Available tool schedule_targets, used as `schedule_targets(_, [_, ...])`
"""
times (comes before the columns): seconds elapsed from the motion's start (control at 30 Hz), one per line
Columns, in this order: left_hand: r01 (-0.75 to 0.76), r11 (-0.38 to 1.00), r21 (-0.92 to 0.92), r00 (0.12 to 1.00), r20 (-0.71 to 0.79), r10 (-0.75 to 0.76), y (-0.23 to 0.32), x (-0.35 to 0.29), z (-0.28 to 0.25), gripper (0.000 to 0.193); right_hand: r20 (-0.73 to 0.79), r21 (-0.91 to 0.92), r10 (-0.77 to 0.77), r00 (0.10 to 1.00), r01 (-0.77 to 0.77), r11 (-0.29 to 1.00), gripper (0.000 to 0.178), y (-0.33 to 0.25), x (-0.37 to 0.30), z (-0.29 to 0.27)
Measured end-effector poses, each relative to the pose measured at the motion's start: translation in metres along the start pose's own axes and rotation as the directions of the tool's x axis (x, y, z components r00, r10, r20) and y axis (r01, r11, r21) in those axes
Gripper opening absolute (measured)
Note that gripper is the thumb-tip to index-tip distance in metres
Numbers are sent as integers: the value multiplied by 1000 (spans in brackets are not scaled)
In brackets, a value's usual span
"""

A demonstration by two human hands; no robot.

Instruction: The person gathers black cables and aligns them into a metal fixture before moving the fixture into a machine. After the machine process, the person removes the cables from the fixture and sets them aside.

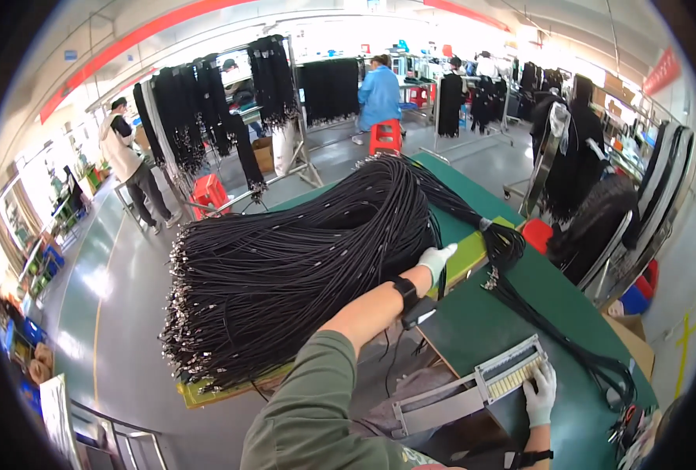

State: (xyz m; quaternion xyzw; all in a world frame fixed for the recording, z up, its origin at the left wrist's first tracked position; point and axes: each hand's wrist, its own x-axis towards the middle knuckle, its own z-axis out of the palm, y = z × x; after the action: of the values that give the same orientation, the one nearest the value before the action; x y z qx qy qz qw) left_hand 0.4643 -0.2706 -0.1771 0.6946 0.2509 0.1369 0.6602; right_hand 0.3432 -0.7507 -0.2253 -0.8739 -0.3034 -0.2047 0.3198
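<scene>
A large looped heap of black cables (309,243) with shiny metal ends lies on a yellow-green board (461,258). My left hand (438,262), in a white glove, is at the heap's right edge. It appears closed around black strands there, though most of its fingers are hidden. Lower right, my gloved right hand (542,395) has its fingers bent against the right end of a long grey metal frame (442,406), beside a row of pale yellow pieces (512,377). The frame slants across the front edge of the green table (555,313).
A tied cable bundle (504,244) lies beyond my left hand, and more cables (551,329) trail along the table's right side. Scissors-like tools (623,427) sit at the right corner. Racks of black cables (195,110), red stools (385,137) and people (379,90) stand beyond.
</scene>
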Motion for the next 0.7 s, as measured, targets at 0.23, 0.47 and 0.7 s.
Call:
schedule_targets(0.23, [52, 812, -581, 996, -34, -87, 10, 52, 25, 46, 22, 31, 71, 997, -71, 997, 39, 2, 2, 2])
schedule_targets(0.47, [-48, 834, -550, 961, 202, 189, 136, -4, -80, 25, 49, 30, 64, 997, -66, 997, 39, -5, 17, 7])
schedule_targets(0.7, [-93, 899, -428, 868, 407, 283, 222, -40, -184, 29, 29, 26, 89, 996, -89, 996, 39, -5, 11, 5])
